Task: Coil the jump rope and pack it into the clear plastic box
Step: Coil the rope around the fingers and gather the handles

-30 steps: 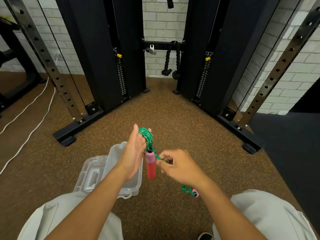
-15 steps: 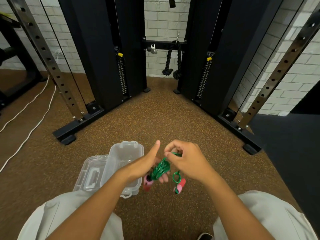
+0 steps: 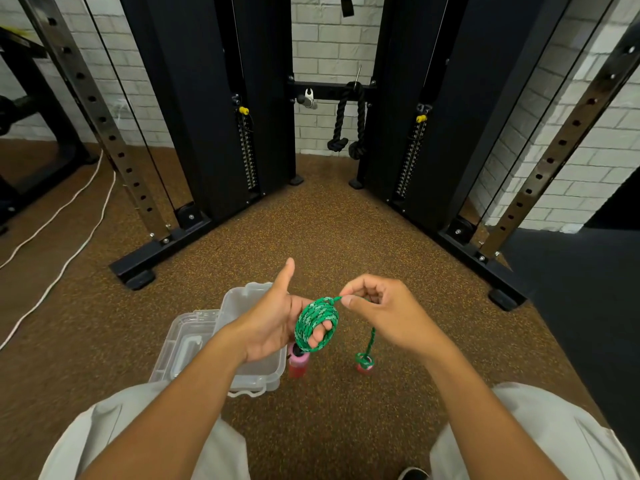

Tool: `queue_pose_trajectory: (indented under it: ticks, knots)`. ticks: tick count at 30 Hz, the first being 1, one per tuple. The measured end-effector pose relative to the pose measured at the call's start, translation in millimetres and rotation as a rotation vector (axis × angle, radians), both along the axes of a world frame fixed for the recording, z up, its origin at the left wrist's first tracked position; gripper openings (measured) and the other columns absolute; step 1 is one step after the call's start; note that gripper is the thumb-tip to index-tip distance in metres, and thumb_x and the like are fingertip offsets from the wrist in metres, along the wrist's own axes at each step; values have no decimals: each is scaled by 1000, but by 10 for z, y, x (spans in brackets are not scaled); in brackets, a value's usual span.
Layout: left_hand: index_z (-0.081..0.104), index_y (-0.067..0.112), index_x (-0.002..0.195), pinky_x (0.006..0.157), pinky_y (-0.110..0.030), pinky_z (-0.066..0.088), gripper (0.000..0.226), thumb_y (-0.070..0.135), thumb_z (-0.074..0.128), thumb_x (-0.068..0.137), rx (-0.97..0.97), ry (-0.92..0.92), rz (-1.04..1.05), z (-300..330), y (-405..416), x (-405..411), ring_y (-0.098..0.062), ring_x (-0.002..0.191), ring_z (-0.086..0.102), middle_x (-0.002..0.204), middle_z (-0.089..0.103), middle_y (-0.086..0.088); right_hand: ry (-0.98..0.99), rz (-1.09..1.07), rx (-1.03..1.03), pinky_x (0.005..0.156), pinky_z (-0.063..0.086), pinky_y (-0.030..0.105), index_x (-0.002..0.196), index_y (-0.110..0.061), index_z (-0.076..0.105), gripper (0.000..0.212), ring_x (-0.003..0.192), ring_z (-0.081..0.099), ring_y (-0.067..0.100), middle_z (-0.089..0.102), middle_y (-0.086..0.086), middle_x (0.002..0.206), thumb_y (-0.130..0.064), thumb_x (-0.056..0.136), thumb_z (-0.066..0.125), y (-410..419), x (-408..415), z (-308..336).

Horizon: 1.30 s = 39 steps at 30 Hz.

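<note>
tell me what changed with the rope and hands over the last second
The left hand dropped from upright to palm-up, the green rope coil now wound round its fingers and one pink handle hanging below. The right hand rose and pinches the rope's free end beside the coil; the second handle now dangles under it. The clear plastic box stayed open on the floor.

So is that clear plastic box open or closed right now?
Open. The clear plastic box sits on the floor with its lid flipped back flat to the left, and no rope is visible inside it.
</note>
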State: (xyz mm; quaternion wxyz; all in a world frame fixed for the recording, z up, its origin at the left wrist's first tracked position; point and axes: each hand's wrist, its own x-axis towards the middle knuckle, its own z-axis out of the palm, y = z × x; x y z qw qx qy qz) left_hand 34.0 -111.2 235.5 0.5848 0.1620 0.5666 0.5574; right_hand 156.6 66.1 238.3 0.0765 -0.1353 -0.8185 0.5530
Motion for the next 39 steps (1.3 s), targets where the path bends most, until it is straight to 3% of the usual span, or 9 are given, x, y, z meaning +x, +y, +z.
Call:
queue_pose_trajectory:
  ticks: [3,9,14,21,26,29,31,35,39]
  knots:
    - [74,1,80,71,-32,47,106,85,8,87,61,-33,49,7,-18,7,-19,61,56,68,62,-12,-9,-21,28,61,44,32,87,-24,72,16,66,52,12,68,-9,76,-30,99,62,-9,-3,-34]
    - [78,1,85,70,-30,50,105,86,16,85,176,-111,88,13,-13,42,-19,64,57,75,65,-12,-40,-78,36,59,40,36,75,-23,64,38,59,47,17,55,-9,61,-42,103,47,-17,-51,-137]
    - [68,-13,109,109,-51,32,112,88,27,84,356,-199,174,-54,-38,-6,-23,70,62,87,66,-20,38,-57,-36,45,22,24,81,-16,66,36,48,29,14,40,-2,57,-39,104,51,-110,-60,-209]
    - [55,-5,140,119,-49,31,105,81,20,90,488,-138,320,-19,-42,-25,-30,131,60,141,61,-22,-45,-4,-76,52,42,29,98,-33,67,16,56,51,14,63,-8,75,-24,103,55,-258,-113,-336]
    - [42,3,150,125,-52,20,102,81,20,88,426,-71,304,-27,-1,-4,-18,143,48,151,55,-9,-69,17,138,58,47,31,94,-21,67,9,59,55,6,64,-5,74,-22,100,60,-337,-113,-325]
    - [35,7,155,121,-42,29,103,83,19,87,330,22,278,-83,23,-24,-13,144,46,155,52,-3,-55,43,248,52,40,23,87,-18,67,11,55,47,3,67,1,71,-26,95,66,-350,-96,-292]
    - [35,13,155,112,-34,35,102,85,14,86,238,112,245,-126,46,-33,-11,143,45,156,50,0,-57,73,297,50,37,22,85,-18,67,10,54,44,4,67,6,71,-24,93,67,-344,-75,-260]
    - [35,22,157,128,-41,16,110,95,10,78,28,401,157,-231,65,-22,-12,149,37,161,42,3,-79,162,328,51,38,20,79,-15,67,10,53,46,6,66,7,67,-13,88,64,-315,-28,-172]
    - [44,28,153,125,-37,19,105,95,10,79,-104,546,39,-322,54,-8,-9,141,46,154,49,8,-90,172,343,53,43,25,72,-16,66,13,51,46,4,61,0,60,-14,84,66,-252,6,-67]
